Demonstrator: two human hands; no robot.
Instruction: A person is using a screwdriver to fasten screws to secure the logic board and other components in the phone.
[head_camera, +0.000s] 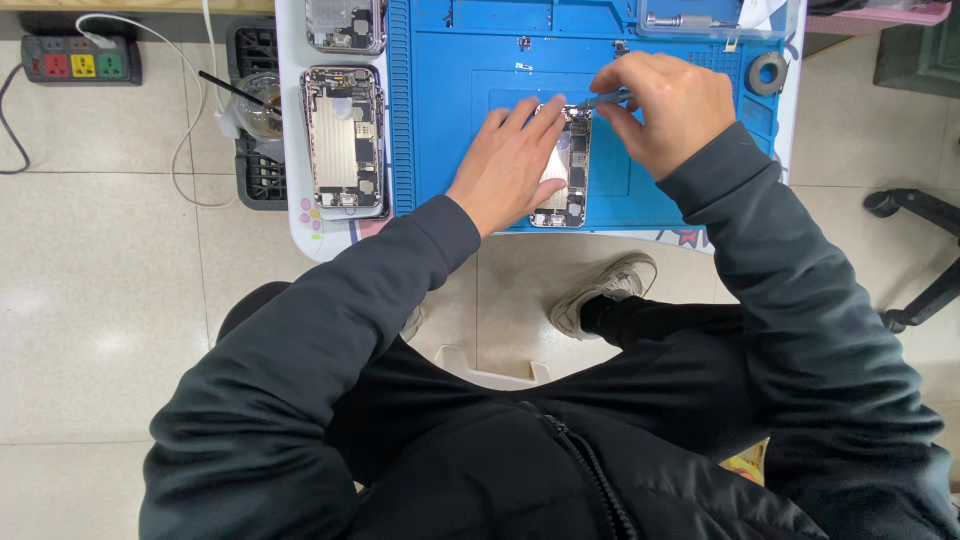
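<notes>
An opened phone body (567, 185) lies on the blue work mat (450, 120), its bare metal inside facing up. My left hand (505, 165) rests flat on the phone's left side, fingers pointing toward its top end. My right hand (660, 105) grips a thin metal tool (605, 99) whose tip meets the phone's upper right corner. Both dark sleeves reach up from the bottom of the view.
Two more opened phone bodies (344, 140) (345, 22) lie left of the mat on the white table. A clear tray (715, 15) and a tape roll (768, 72) sit top right. On the floor: a power strip (80, 60), a black crate (258, 110), chair legs (915, 250).
</notes>
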